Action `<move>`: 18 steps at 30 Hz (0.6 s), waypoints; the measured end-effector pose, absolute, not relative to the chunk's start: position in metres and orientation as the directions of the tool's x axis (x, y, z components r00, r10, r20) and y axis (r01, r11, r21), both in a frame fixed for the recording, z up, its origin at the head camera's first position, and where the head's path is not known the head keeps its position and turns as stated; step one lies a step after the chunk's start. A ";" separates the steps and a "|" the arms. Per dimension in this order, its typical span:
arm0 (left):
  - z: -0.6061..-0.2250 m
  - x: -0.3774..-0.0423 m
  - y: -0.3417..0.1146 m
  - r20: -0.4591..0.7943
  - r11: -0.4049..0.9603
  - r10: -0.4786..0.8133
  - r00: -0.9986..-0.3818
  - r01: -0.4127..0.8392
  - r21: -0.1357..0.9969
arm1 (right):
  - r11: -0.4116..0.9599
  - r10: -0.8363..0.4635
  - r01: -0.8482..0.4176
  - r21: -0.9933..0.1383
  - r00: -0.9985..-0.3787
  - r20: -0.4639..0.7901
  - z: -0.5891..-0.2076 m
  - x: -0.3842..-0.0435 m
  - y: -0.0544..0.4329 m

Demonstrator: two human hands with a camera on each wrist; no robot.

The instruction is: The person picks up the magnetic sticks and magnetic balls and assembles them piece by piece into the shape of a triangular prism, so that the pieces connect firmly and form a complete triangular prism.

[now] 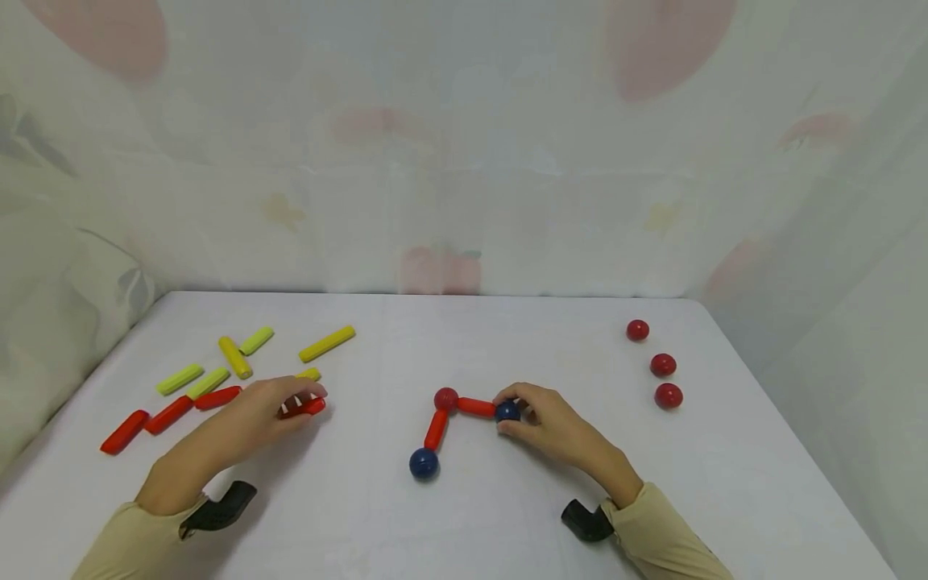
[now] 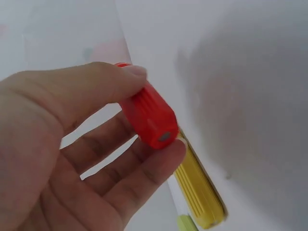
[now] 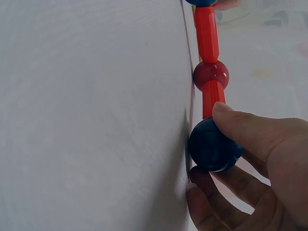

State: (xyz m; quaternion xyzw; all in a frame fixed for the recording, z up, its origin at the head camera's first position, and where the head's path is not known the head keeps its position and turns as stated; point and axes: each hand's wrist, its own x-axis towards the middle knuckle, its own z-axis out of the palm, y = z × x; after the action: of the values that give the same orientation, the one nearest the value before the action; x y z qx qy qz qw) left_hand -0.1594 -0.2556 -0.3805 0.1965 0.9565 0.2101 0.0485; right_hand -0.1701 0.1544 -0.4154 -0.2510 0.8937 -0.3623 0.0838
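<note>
Dark blue, the near ball (image 1: 424,464) sits in front of the red corner ball (image 1: 445,399), the landmark here, and a red rod (image 1: 435,430) spans the two. Right of the landmark, the right hand (image 1: 554,420), fingers bent, grips a second blue ball (image 1: 508,411) at the end of a second rod (image 1: 476,408); left of it, the left hand (image 1: 255,413) pinches a loose rod (image 2: 153,118), a grey disc (image 2: 164,136) showing in its end. The step in hand appears to be joining rod to ball; the next move would call for steadying a blue ball while the loose rod is brought end-on to it. Spare red rods (image 1: 169,415) lie farther left of the landmark, green rods (image 1: 180,379) and yellow rods (image 1: 327,344) left and behind; three red balls (image 1: 663,365) lie right and behind. The white table (image 1: 348,499) ends behind the landmark, where a pale cloth backdrop (image 1: 464,185) bears faded pink and yellow motifs.
</note>
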 end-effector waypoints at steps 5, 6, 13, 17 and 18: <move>-0.379 -0.161 -0.248 0.053 0.822 0.415 -0.908 0.399 0.406 | 0.629 -0.503 -0.378 -0.679 -0.864 0.016 -0.414 -0.168 0.155; -0.378 -0.161 -0.246 0.056 0.820 0.416 -0.908 0.401 0.408 | 0.632 -0.502 -0.377 -0.678 -0.865 0.012 -0.413 -0.168 0.155; -0.374 -0.163 -0.233 0.080 0.803 0.425 -0.902 0.416 0.426 | 0.627 -0.533 -0.421 -0.656 -0.845 0.032 -0.415 -0.169 0.157; -0.373 -0.165 -0.222 0.089 0.780 0.446 -0.891 0.435 0.450 | 0.621 -0.546 -0.424 -0.659 -0.837 0.025 -0.414 -0.171 0.159; -0.373 -0.165 -0.218 0.096 0.772 0.452 -0.887 0.443 0.455 | 0.621 -0.547 -0.421 -0.661 -0.837 0.020 -0.414 -0.171 0.160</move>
State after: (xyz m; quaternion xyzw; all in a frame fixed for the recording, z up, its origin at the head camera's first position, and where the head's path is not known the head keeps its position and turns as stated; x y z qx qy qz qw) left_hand -0.1654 -0.2182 -0.3726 0.2377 0.9413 0.2393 0.0097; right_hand -0.1711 0.1597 -0.4137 -0.2703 0.8955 -0.3414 0.0921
